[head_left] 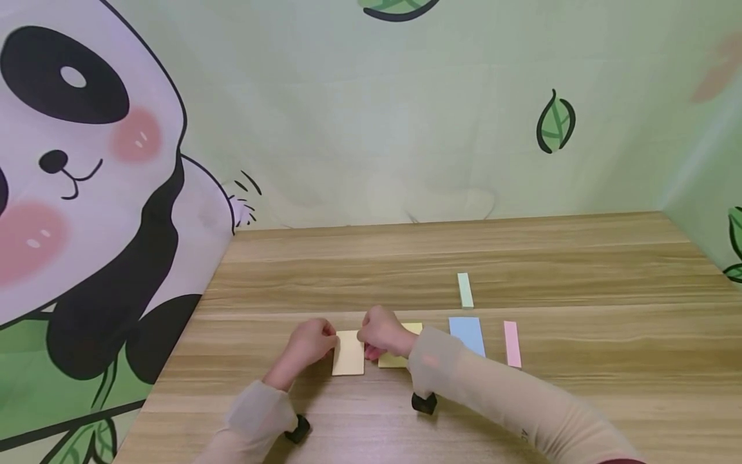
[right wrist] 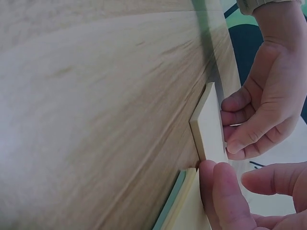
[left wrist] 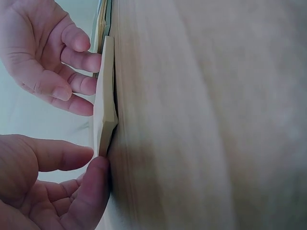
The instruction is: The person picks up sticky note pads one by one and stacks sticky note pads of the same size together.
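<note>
Between my hands is a cream sticky note pad [head_left: 348,357], close to the tabletop. At its left edge, the thumb and fingers of my left hand [head_left: 310,340] grip the pad near the far corner. My right hand [head_left: 385,331] holds the opposite edge with its fingertips, thumb close by. Under the right wrist lies a yellow sticky note pad [head_left: 393,361], partly hidden by that hand and sleeve. In the right wrist view, a green layer [right wrist: 171,199] shows along that neighbouring stack's side.
Right of the hands are a blue sticky note pad [head_left: 466,334], a pink strip pad [head_left: 512,344] and, farther back, a mint strip pad [head_left: 466,290]. All lie on the wooden table [head_left: 290,270]. A printed backdrop [head_left: 348,129] stands behind the table.
</note>
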A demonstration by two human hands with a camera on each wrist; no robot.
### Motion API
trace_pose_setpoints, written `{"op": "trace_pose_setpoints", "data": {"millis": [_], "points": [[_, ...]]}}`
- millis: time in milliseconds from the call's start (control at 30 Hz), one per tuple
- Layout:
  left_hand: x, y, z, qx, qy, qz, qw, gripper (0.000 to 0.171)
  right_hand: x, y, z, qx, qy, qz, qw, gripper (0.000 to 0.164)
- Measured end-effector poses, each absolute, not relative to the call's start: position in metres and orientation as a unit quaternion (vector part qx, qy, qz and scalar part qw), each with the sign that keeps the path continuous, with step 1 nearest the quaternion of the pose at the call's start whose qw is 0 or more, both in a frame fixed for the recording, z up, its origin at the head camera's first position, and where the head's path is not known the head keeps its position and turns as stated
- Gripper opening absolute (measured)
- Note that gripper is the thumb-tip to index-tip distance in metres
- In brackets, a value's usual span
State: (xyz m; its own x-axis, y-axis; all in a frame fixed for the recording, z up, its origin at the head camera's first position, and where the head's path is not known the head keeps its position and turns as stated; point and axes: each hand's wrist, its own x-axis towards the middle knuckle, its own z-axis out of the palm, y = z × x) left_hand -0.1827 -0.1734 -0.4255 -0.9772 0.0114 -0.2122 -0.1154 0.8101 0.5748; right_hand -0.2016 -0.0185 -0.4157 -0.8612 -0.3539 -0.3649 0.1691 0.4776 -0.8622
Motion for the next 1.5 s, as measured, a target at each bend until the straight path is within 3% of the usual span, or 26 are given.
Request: {"op": "trace_pose_setpoints", "data": {"millis": [500,933,1400,1500], "points": [[-0.179,-0.171,-0.423,-0.032,0.941,0.323,0.099,0.004,-0.2,-0.023,-0.419,-0.087,0.86,-0.447,0.231,0.031],[-0.173,-0.172,-0.425,-0.035,0.938,0.326,0.111,0.004,-0.195,-0.024,-0.421,-0.093,0.857,-0.449,0.234,0.01],[-0.168,-0.174,-0.424,-0.032,0.936,0.33,0.115,0.007,-0.191,-0.025,-0.42,-0.098,0.866,-0.431,0.234,0.006],[-0.164,-0.175,-0.423,-0.034,0.936,0.332,0.117,0.007,-0.189,-0.024,-0.421,-0.106,0.867,-0.422,0.242,0.012]]}}
